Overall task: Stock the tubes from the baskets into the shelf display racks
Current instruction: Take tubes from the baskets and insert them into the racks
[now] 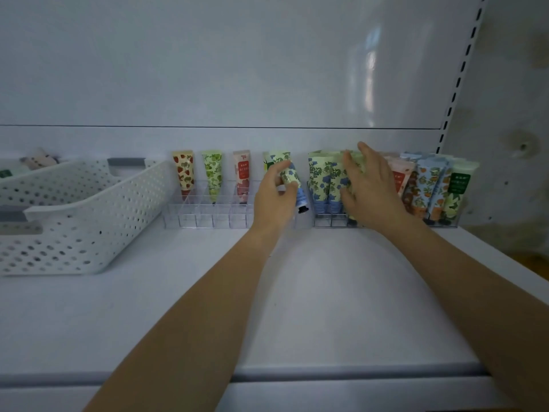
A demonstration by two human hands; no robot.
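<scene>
- This looks like a shop
- A long white metal shelf [297, 292] has a flat white back wall [237, 69] and a side post [459, 81] full of small slots
- Clear racks [202, 217] stand in a row at the back, with bright tubes [213, 173] standing cap down, grouped by picture
- White baskets [89, 203] with holes sit at the left

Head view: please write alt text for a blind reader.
A person's left hand holds a blue-flowered tube, cap down, near two clear plastic racks; the right hand touches matching tubes in the right rack. A white perforated plastic basket stands left.
</scene>
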